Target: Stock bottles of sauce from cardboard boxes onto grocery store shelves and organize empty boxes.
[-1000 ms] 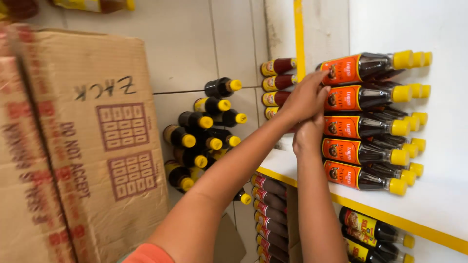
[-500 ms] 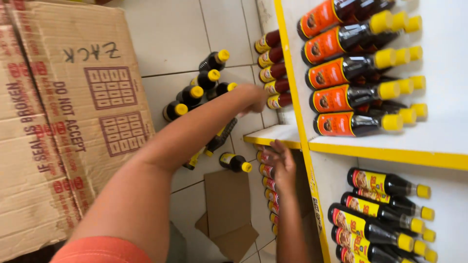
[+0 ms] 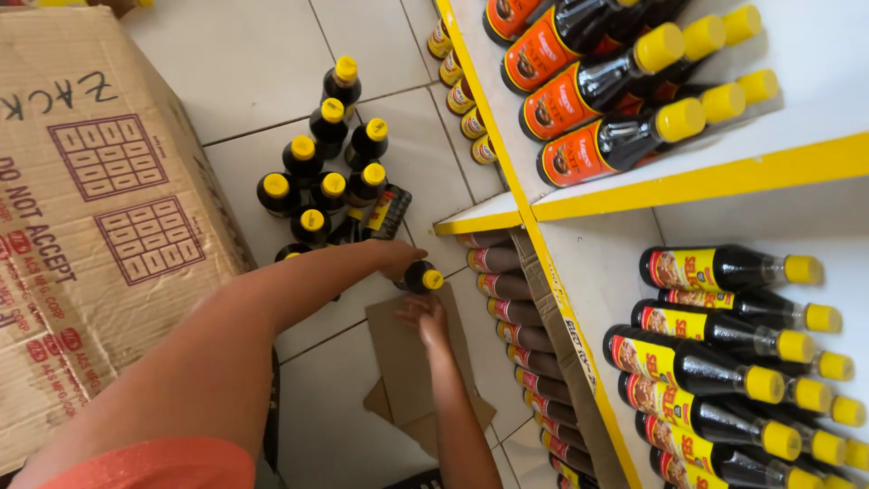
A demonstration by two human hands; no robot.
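Dark glass bottle (image 3: 418, 276), yellow cap, left hand (image 3: 396, 257) gripping

Two bare arms show in the head view — no watch, no bracelet, no glove on either. The left hand (image 3: 391, 256) and the right hand (image 3: 425, 317) are uncovered, with no rings visible on the fingers. At the lower edge sits a short orange sleeve (image 3: 154, 464) — plain fabric, smooth, without print.
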